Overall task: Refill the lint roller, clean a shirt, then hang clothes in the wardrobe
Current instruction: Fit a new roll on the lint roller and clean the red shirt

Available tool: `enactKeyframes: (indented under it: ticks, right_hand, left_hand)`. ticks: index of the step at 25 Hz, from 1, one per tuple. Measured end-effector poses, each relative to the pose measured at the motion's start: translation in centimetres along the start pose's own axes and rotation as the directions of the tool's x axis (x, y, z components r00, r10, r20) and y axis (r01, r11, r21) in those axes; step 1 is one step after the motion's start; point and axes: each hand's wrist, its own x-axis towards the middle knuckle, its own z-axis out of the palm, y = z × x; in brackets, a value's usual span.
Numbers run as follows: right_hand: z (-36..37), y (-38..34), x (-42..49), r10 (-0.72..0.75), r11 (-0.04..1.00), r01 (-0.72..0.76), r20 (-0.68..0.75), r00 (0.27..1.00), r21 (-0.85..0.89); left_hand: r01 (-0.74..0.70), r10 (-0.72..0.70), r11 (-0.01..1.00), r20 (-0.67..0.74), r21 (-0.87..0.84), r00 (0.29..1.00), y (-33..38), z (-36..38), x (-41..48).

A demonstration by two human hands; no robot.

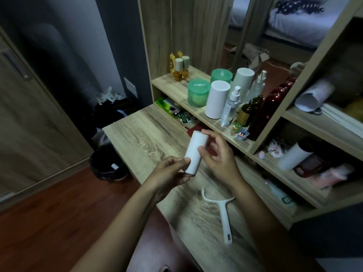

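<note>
We are at the very beginning of the task: our left hand (170, 172) grips the lower end of the white refill roll (196, 152), which is held above the table (137, 138), while the fingers of our right hand (217, 157) close on its side and top edge, maybe to peel the wrapper. The white lint roller handle (222, 210) lies bare on the table, just beside our right forearm, so the roll is not yet mounted. Cleaning the shirt and hanging clothes remain; we see no shirt here.
</note>
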Motion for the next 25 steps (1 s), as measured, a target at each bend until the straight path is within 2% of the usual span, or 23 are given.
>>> enactKeyframes:
  ticks: [2,5,11,19,21,23,25]
  right_hand:
    - [-0.1,0.0,-0.2,0.044,0.998,-0.045,0.024,0.999,0.051]
    - [-0.2,0.1,-0.3,0.038,0.997,-0.039,0.013,0.999,0.068]
    - [0.3,0.8,-1.4,0.079,0.989,-0.081,0.019,0.997,0.123]
    - [-0.6,1.4,-1.5,0.111,0.993,-0.11,-0.028,0.993,0.033]
    - [-1.2,2.1,-2.1,0.13,0.991,-0.134,-0.101,0.986,-0.029]
    - [-1.8,3.8,-3.2,0.156,0.958,-0.217,-0.294,0.943,-0.188]
    - [-2.3,6.2,-5.1,0.246,0.836,-0.46,-0.545,0.802,-0.299]
  left_hand:
    - [0.001,-0.001,1.0,0.041,0.024,0.999,0.3,-0.1,-0.3]
    - [-0.011,0.003,0.996,0.085,0.092,0.996,0.8,-0.2,-0.6]
    - [-0.117,0.072,0.909,0.126,0.4,0.989,1.2,-0.7,0.0]
    - [-0.12,0.076,0.935,0.141,0.335,0.987,0.5,-0.5,1.4]
    - [-0.106,0.066,0.95,0.145,0.294,0.987,0.3,-0.3,1.7]
    - [-0.083,0.047,0.965,0.149,0.25,0.988,0.0,-0.1,2.0]
    - [-0.072,0.034,0.968,0.16,0.24,0.987,-0.3,0.0,2.3]
